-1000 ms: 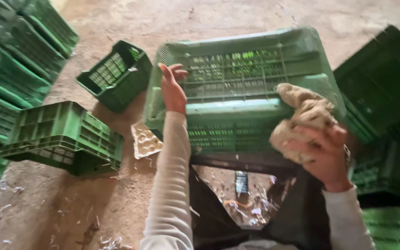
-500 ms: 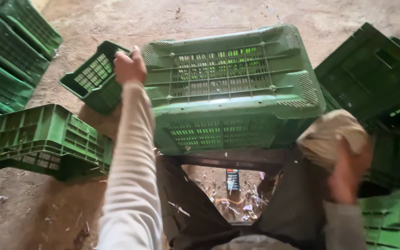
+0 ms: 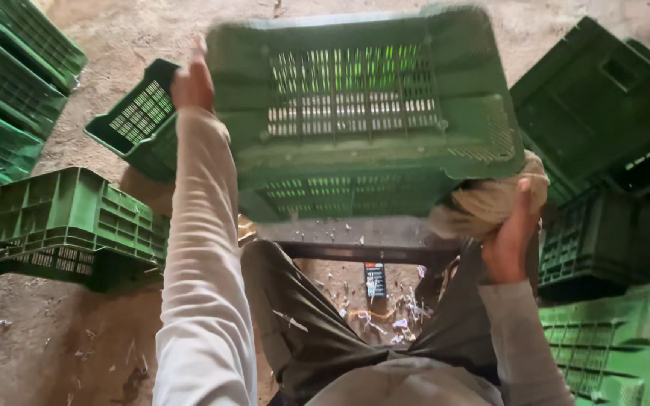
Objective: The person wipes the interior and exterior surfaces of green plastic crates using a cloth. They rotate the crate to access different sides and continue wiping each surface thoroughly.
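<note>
The left hand (image 3: 192,83) clamps the big green slatted plastic crate's (image 3: 362,113) far-left corner, steadying it upturned, while the right hand (image 3: 509,240) presses a bunched beige cloth (image 3: 483,203) against its near-right corner.

Large green slatted crate (image 3: 362,113) raised, underside toward camera. Left hand (image 3: 192,83) grips its left edge, arm in pale sleeve stretched up. Right hand (image 3: 509,240) at the crate's lower right corner, bunching a beige cloth (image 3: 483,203) against it. Smaller green crate (image 3: 137,120) on the dirt floor (image 3: 99,338) just behind the left hand (open side up). Upturned green crate (image 3: 62,225) further left. Dark trousers (image 3: 302,331) below.
</note>
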